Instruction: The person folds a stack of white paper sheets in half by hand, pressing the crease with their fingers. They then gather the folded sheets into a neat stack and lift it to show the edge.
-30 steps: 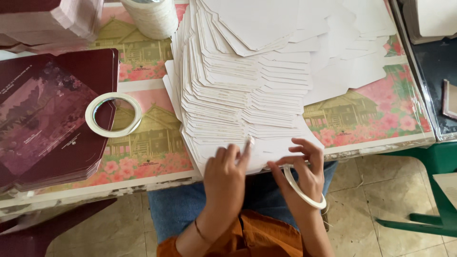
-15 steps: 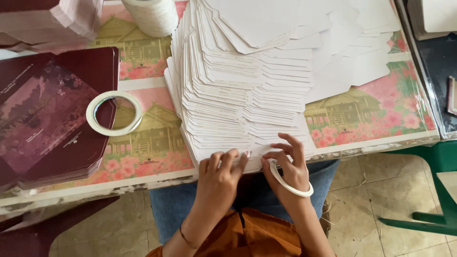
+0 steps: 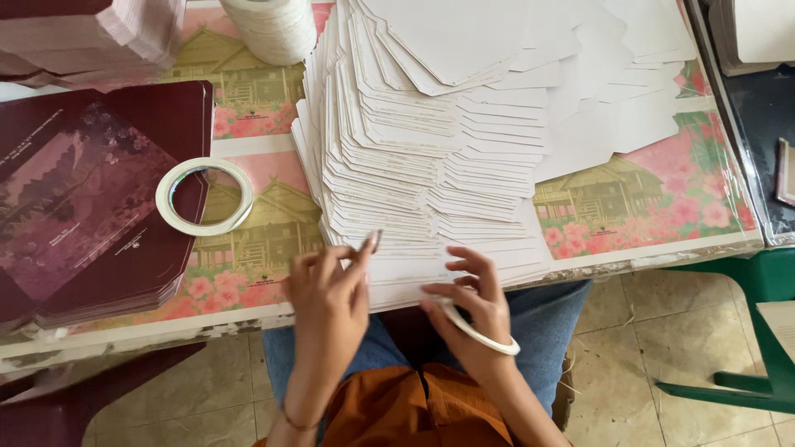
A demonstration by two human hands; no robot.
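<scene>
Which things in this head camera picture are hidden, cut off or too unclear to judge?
- Left hand: blurred; what its fingertips pinch cannot be told.
- Right hand: a white tape ring hangs around it; the palm is hidden.
- White card stack: the lower cards are covered by those above, and the top edge cuts it off.
- Tape roll: cut off by the top edge.
- Dark red covers: cut off by the left edge.
</scene>
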